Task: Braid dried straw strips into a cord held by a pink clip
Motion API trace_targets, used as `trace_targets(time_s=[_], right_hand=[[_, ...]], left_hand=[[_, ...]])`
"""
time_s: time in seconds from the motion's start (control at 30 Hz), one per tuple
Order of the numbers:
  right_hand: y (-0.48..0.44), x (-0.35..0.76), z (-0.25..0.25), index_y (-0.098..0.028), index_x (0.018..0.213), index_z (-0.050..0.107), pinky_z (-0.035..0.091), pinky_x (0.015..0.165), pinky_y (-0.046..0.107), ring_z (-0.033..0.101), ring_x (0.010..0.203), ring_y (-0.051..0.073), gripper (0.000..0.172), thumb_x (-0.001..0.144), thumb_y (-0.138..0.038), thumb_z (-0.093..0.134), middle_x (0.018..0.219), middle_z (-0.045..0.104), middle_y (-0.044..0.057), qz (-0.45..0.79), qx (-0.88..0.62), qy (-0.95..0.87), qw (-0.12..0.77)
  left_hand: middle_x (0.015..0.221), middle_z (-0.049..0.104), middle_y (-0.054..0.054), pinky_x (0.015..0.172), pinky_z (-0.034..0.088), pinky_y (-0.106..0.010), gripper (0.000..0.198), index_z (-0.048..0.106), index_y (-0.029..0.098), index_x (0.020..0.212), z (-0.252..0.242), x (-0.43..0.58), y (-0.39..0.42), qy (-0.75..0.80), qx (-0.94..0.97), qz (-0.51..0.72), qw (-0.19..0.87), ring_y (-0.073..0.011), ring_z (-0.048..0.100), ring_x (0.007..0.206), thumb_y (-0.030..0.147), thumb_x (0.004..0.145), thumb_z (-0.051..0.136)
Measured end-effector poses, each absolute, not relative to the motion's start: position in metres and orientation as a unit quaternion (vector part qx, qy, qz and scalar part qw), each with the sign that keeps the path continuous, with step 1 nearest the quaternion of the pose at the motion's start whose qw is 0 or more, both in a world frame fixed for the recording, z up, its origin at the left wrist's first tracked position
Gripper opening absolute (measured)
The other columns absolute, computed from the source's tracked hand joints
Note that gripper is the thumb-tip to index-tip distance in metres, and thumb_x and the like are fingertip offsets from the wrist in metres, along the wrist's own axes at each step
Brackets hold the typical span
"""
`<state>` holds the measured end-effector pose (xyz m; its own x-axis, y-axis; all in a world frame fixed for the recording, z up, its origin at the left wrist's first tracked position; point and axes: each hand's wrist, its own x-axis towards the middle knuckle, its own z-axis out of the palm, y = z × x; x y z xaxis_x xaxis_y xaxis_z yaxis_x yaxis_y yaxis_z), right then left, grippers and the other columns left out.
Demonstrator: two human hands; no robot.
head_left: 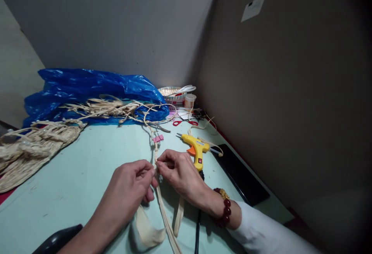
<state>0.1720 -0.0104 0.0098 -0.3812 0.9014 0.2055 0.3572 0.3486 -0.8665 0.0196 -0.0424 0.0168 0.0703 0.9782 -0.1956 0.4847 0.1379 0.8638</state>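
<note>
A thin braid of pale straw-like strips (156, 151) runs away from me across the table, with a pink binder clip (158, 138) fixed on it farther up. My left hand (135, 180) pinches the braid's near end from the left. From the right, my right hand (180, 172) pinches it too, thumb and forefinger close to the left fingertips. Loose flat strips (165, 219) hang from the pinched spot toward me, and a wide one (147, 228) curls below my left hand. Just beyond my right hand lies a yellow glue gun (198, 149).
A blue plastic bag (93, 87) with bundled straw strips (104, 108) lies at the back. Woven straw pieces (37, 149) rest at left. A black flat tray-like object (241, 172) is at right. Red-handled scissors (185, 123), a basket (171, 93) and a small tub (190, 100) stand near the corner.
</note>
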Motion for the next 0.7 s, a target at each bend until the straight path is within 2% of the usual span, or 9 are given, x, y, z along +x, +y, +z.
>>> trace_targets(time_s=[0.07, 0.23, 0.3, 0.43, 0.6, 0.7], right_hand=[[-0.008, 0.170, 0.006, -0.013, 0.077, 0.065, 0.039, 0.057, 0.020, 0.055, 0.063, 0.011, 0.015, 0.084, -0.022, 0.054, 0.070, 0.064, 0.003, 0.407, -0.426, -0.720, 0.367], [-0.001, 0.170, 0.002, -0.011, 0.072, 0.070, 0.039, 0.055, 0.020, 0.053, 0.061, 0.011, 0.014, 0.078, -0.019, 0.060, 0.066, 0.065, 0.003, 0.495, -0.416, -0.668, 0.368], [0.000, 0.172, 0.002, -0.011, 0.071, 0.072, 0.037, 0.053, 0.020, 0.051, 0.058, 0.011, 0.016, 0.078, -0.020, 0.060, 0.063, 0.064, 0.002, 0.518, -0.399, -0.664, 0.363], [0.003, 0.172, 0.000, -0.011, 0.073, 0.074, 0.037, 0.055, 0.021, 0.051, 0.058, 0.010, 0.018, 0.077, -0.024, 0.064, 0.064, 0.065, 0.002, 0.551, -0.380, -0.645, 0.370], [0.002, 0.168, -0.001, -0.010, 0.068, 0.069, 0.040, 0.058, 0.022, 0.054, 0.059, 0.011, 0.015, 0.072, -0.024, 0.068, 0.063, 0.064, 0.002, 0.602, -0.388, -0.585, 0.381], [-0.001, 0.167, 0.002, -0.011, 0.067, 0.065, 0.040, 0.056, 0.022, 0.055, 0.058, 0.011, 0.011, 0.072, -0.021, 0.065, 0.060, 0.062, 0.001, 0.614, -0.387, -0.572, 0.382]], left_hand=[[0.048, 0.062, -0.001, 0.049, 0.043, -0.025, 0.031, 0.059, 0.020, 0.067, 0.016, 0.025, -0.046, 0.628, 0.596, 0.293, 0.406, -0.0161, 0.059, 0.047, 0.041, 0.084, 0.045], [0.058, 0.066, -0.004, 0.056, 0.043, -0.028, 0.030, 0.061, 0.019, 0.072, 0.015, 0.032, -0.052, 0.624, 0.699, 0.264, 0.229, -0.0185, 0.062, 0.053, 0.034, 0.086, 0.039], [0.062, 0.067, -0.006, 0.058, 0.043, -0.030, 0.031, 0.063, 0.019, 0.076, 0.015, 0.031, -0.052, 0.620, 0.719, 0.245, 0.195, -0.0197, 0.063, 0.056, 0.032, 0.087, 0.038], [0.062, 0.067, -0.006, 0.057, 0.042, -0.029, 0.033, 0.065, 0.017, 0.083, 0.017, 0.029, -0.051, 0.630, 0.711, 0.234, 0.208, -0.0191, 0.062, 0.054, 0.031, 0.088, 0.036], [0.057, 0.065, -0.002, 0.054, 0.042, -0.026, 0.033, 0.063, 0.019, 0.076, 0.020, 0.028, -0.052, 0.635, 0.672, 0.256, 0.282, -0.0156, 0.058, 0.047, 0.036, 0.088, 0.037], [0.056, 0.065, -0.002, 0.054, 0.040, -0.026, 0.033, 0.064, 0.019, 0.075, 0.022, 0.028, -0.050, 0.628, 0.678, 0.255, 0.285, -0.0164, 0.058, 0.050, 0.035, 0.088, 0.037]])
